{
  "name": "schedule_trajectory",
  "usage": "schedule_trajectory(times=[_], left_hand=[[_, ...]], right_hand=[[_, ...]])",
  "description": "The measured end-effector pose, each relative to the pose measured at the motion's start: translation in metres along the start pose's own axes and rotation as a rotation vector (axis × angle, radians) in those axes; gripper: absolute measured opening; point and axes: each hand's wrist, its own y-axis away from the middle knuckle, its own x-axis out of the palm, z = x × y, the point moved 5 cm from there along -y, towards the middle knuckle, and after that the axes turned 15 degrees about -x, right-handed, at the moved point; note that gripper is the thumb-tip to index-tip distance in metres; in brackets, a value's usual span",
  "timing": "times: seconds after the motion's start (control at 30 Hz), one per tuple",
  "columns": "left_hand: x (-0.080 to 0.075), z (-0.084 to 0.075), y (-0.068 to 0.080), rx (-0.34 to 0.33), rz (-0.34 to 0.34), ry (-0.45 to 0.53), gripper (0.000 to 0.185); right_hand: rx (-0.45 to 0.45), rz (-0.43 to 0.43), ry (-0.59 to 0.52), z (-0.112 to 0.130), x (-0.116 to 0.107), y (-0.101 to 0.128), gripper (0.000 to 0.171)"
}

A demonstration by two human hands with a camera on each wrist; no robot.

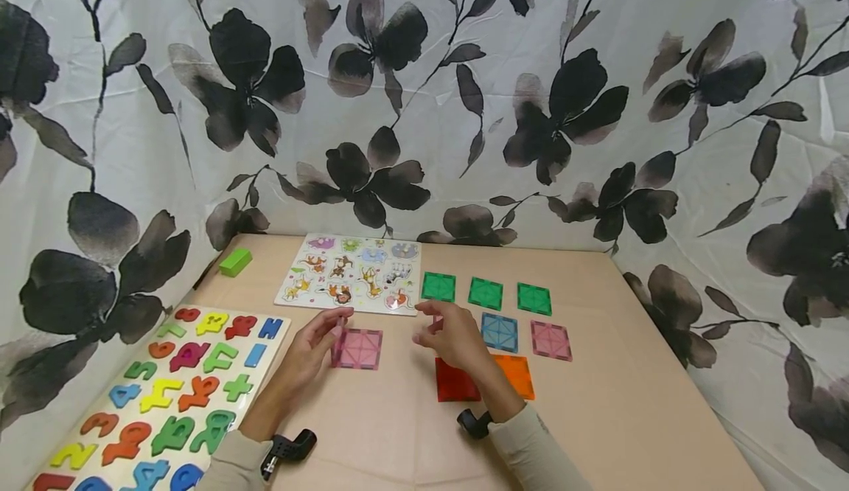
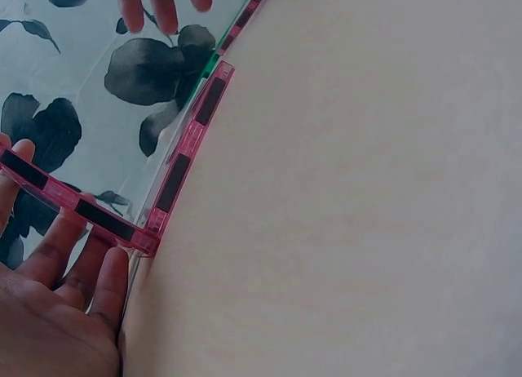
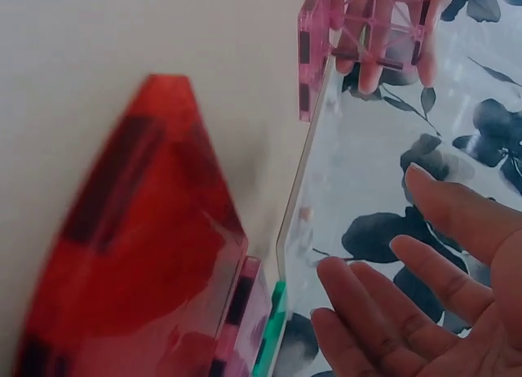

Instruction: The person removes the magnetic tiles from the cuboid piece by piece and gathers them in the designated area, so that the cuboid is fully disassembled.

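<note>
My left hand (image 1: pixel 308 347) holds a translucent pink magnetic tile (image 1: pixel 338 340) on edge. This tile stands at the left side of another pink tile (image 1: pixel 358 349) lying flat on the table. The left wrist view shows the held tile's dark-striped edge (image 2: pixel 106 218) meeting the flat tile's edge (image 2: pixel 171 181) at a corner, with fingers behind it. Over the right-hand tiles hovers my right hand (image 1: pixel 454 332), its relaxed fingers holding nothing. Beneath its wrist lie a red tile (image 1: pixel 454 382) and an orange tile (image 1: pixel 514 377), both partly hidden.
Green tiles (image 1: pixel 486 293), a blue tile (image 1: pixel 500 332) and a pink tile (image 1: pixel 551 340) lie to the right. Behind sits an animal puzzle board (image 1: pixel 351 307); a number-and-letter board (image 1: pixel 219 319) fills the left. A green block (image 1: pixel 235 262) rests at the back left corner.
</note>
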Motion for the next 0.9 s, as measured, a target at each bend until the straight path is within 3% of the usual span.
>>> schedule_trajectory(times=[0.33,0.6,0.9], left_hand=[[-0.002,-0.001,0.0,-0.02,0.014,0.028,0.04],[-0.001,0.0,-0.001,0.018,0.023,0.017,0.04],[-0.001,0.002,-0.001,-0.044,0.01,0.03,0.039]], right_hand=[[-0.065,0.166,-0.008,0.023,0.041,-0.019,0.056],[-0.183,0.271,0.198,0.036,0.075,-0.025,0.062],[-0.302,0.257,0.363,0.04,0.087,-0.021,0.055]])
